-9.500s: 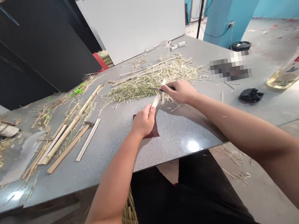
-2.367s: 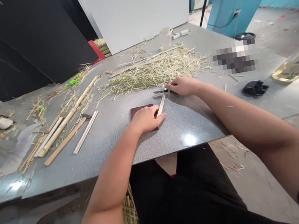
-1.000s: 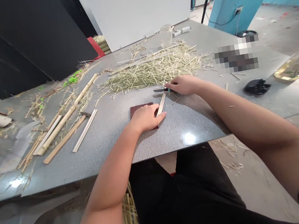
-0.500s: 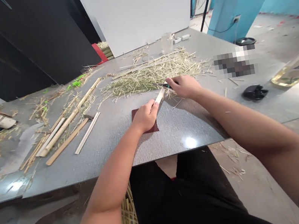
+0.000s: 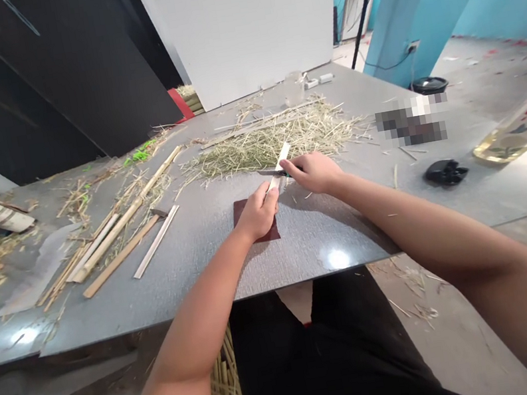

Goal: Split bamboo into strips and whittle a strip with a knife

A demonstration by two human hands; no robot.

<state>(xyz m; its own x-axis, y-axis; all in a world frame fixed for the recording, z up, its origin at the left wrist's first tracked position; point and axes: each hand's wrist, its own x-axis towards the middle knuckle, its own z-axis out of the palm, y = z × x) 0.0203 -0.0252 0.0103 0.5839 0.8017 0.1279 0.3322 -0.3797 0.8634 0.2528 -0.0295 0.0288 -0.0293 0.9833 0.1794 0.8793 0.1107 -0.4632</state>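
Note:
My left hand (image 5: pixel 259 213) is closed round the near end of a pale, flat strip (image 5: pixel 283 151), which points up and away over the table. My right hand (image 5: pixel 314 172) grips a small knife (image 5: pixel 272 172) with a dark blade, which lies across the strip just beyond my left fingers. Under my left hand is a dark red square sheet (image 5: pixel 241 209), partly hidden. A heap of thin pale shavings (image 5: pixel 274 138) lies just beyond both hands.
Long strips and sticks (image 5: pixel 129 213) lie on the grey table (image 5: pixel 197 283) at the left. To the right are a black object (image 5: pixel 446 172), a clear bottle with yellow liquid (image 5: pixel 515 128) and a blurred patch. A clear cup (image 5: pixel 294 88) stands at the back.
My right hand and the knife have moved down and left along the strip, nearer my left hand. More of the strip's far end now shows beyond the blade. The view has shifted slightly.

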